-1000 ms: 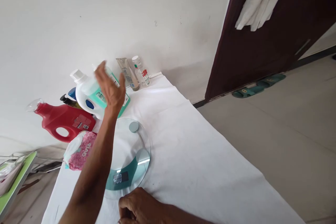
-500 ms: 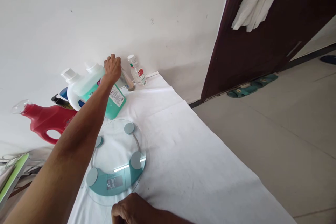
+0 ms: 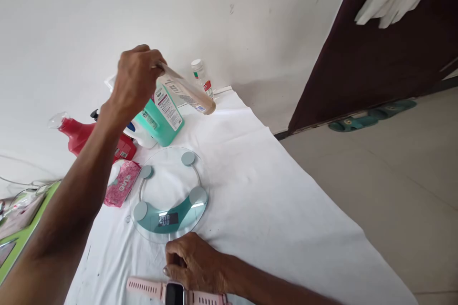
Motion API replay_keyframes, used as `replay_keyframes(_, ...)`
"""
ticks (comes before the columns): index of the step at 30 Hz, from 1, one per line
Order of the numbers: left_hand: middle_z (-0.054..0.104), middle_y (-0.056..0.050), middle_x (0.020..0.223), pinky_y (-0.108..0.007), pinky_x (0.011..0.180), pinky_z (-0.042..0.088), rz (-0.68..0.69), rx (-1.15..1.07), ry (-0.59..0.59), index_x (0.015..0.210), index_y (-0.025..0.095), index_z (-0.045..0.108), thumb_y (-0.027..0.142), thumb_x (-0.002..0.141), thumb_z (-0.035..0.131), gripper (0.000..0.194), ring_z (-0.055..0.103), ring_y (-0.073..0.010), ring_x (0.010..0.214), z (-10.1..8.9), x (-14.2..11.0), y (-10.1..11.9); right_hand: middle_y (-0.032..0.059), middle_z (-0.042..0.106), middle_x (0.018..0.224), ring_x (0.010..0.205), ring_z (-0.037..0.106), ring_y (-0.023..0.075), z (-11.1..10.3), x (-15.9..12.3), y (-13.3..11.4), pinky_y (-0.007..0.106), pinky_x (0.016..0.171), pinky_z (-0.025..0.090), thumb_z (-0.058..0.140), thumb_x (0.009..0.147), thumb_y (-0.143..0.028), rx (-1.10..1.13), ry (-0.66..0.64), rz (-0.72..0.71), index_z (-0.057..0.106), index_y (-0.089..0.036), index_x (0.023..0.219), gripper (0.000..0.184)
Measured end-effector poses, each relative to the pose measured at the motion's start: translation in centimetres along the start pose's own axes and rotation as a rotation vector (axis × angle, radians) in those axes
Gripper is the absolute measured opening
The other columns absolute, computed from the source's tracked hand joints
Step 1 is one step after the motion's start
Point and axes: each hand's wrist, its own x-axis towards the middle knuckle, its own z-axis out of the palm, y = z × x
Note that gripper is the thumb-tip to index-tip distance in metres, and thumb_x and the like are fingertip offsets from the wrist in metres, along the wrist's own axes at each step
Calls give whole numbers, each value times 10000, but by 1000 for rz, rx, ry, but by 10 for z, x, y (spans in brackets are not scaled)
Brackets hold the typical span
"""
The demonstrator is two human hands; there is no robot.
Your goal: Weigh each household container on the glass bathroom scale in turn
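While right hand (image 3: 195, 261) lies curled near glass scale (image 3: 153, 223), left hand (image 3: 137, 76) raised, pinching squeeze tube (image 3: 189, 94), newly lifted, tilted.

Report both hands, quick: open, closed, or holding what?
Left hand: closed on the flat end of the tube, held up off the table.
Right hand: loosely curled closed by the glass scale, nothing seen in it.

Soft light falls on a plain off-white wall (image 3: 272, 28) at twelve o'clock, a dark maroon door (image 3: 379, 66) at one to two, a pale grey tiled floor (image 3: 361, 181) at three, a white-cloth-covered table (image 3: 272, 205) centrally, and a green-topped table (image 3: 27, 231) at eight.
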Motion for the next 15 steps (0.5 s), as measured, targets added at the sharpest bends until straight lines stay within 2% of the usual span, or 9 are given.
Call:
replay_keyframes(3,681,-12,869,-322,822,529,56,18,36,1010,210,798,183,916,570,248,601,-141,751,-43,-42,3,-43,572,680,594,517,89,0,0,-1,200,571,358,693,818,-187,5,-8,-15,536,-182,716,186)
replay_keyframes(5,679,3,889,-326,808,532,68,56,-19,1003,261,792,240,931,529,274,624,-151,754,-65,-69,6,-40,572,687,601,513,90,0,-1,0,201,571,355,683,834,-187,13,-6,-22,539,-179,716,187)
replay_keyframes(7,685,16,918,-331,798,546,68,73,-94,1000,306,777,297,966,473,306,656,-164,779,-80,-93,7,-36,567,684,609,513,95,1,-1,0,205,570,350,675,849,-186,12,2,-22,548,-177,722,179)
replay_keyframes(10,693,7,889,-324,703,548,127,53,-170,982,305,764,327,991,445,319,661,-167,736,-88,-123,2,-28,587,687,622,525,101,1,-1,0,216,579,353,664,865,-186,16,7,-23,560,-176,728,173)
replay_keyframes(13,701,-16,859,-297,649,525,182,43,-219,968,266,770,333,999,445,333,662,-154,728,-86,-144,-6,-28,589,681,624,520,103,1,-2,-3,224,591,365,655,880,-183,27,-1,-18,573,-176,734,168)
replay_keyframes(14,694,-16,845,-293,666,533,159,27,-246,935,258,769,344,1003,443,344,671,-148,740,-84,-149,-8,-32,580,672,619,513,102,1,-3,-3,226,593,367,653,884,-182,29,-1,-19,577,-177,738,164)
replay_keyframes(15,678,-8,814,-289,689,547,81,-2,-222,870,253,762,368,996,468,340,679,-140,740,-82,-152,-10,-36,573,667,614,508,101,1,-3,-4,228,596,370,653,885,-181,31,5,-22,581,-177,741,162)
